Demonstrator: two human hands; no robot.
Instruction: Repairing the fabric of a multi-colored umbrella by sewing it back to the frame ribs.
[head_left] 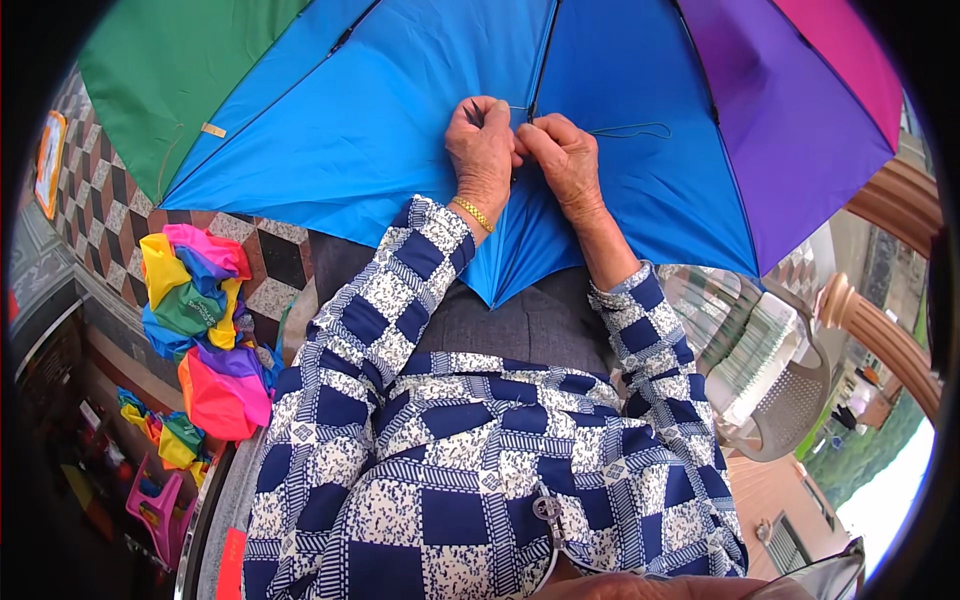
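Observation:
An open multicoloured umbrella (390, 130) lies inside up across my lap, with green, blue, purple and pink panels and thin dark ribs (543, 60). My left hand (482, 155) is closed over the blue fabric. Dark pointed tips of a small tool, which look like thread snips (474, 113), stick out between its thumb and fingers. My right hand (565, 165) pinches close beside it at the rib; what its fingertips hold is hidden. Green thread (635, 130) trails in a loop from behind this hand over the darker blue panel. A short strand spans between the left hand and the rib.
Bundles of bright multicoloured fabric (205, 310) are heaped at my left, above a pink plastic item (160, 510). On the right stands a grey plastic chair (785, 390) with a stack of pale material (755, 350) on it. Brown turned posts (880, 335) rise beyond.

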